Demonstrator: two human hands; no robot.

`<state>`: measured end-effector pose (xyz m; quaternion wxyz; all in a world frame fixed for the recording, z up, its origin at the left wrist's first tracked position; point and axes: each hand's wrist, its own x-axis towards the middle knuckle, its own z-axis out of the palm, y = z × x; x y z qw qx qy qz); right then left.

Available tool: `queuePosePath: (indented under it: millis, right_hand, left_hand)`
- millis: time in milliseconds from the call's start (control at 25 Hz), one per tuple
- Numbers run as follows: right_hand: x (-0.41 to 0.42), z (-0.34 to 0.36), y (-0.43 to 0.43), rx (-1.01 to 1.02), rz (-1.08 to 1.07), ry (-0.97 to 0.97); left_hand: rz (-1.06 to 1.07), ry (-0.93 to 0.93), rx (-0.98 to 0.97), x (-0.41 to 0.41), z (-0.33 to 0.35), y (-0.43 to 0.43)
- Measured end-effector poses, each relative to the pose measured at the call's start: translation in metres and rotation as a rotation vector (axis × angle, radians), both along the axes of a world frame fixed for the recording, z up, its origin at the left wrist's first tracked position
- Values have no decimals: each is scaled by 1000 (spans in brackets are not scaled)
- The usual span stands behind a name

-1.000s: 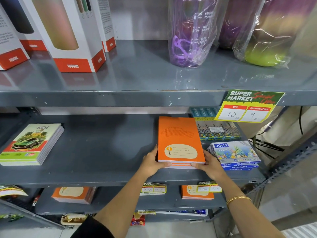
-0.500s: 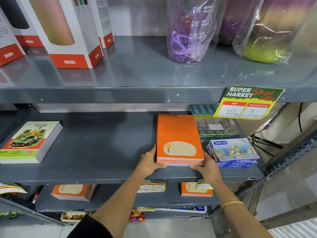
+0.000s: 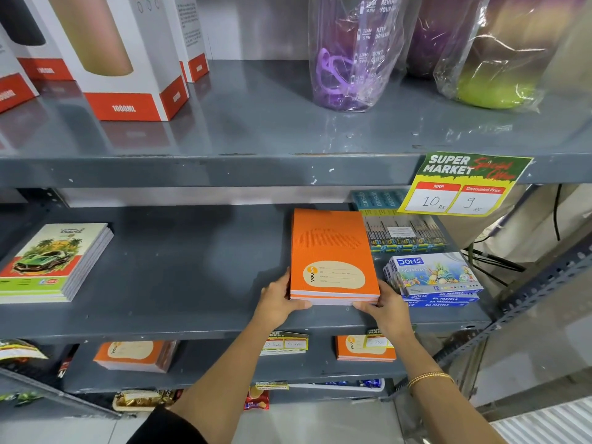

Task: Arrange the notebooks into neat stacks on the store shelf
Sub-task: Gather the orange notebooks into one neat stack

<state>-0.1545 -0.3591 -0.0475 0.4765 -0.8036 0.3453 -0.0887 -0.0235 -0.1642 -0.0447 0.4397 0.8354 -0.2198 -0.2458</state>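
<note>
Little has been shifted since a second ago: the orange notebook stack (image 3: 333, 256) is still clamped at its near corners by the left hand (image 3: 279, 299) and right hand (image 3: 386, 307), just left of the pastel boxes (image 3: 432, 277), edges apparently squared.

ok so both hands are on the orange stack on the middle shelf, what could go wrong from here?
1. The orange notebook stack sits close to the shelf's front edge; pulling it forward could tip it off.
2. Its right side is beside the oil pastel boxes; a sideways shove by the right hand may knock them askew.
3. The left hand and right hand grip only the near corners, so the notebooks could fan out at the far end.
</note>
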Motion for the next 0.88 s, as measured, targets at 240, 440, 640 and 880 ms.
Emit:
queuePosePath:
  millis: [240,440,640,880]
  right_hand:
    - [-4,0,-6,22,33,-12]
    - [-6,-5,-4,-32,43,-23]
    - [-8,-4,-5,6,62,-55]
    - [-9,1,-5,158,78,-91]
  left_hand:
    - [22,8,-17,-3,-2,-1]
    - [18,2,-14,-3,-4,0]
    - [-5,26,-6,-1,0,1]
    - [-12,89,-44,-2,1,1]
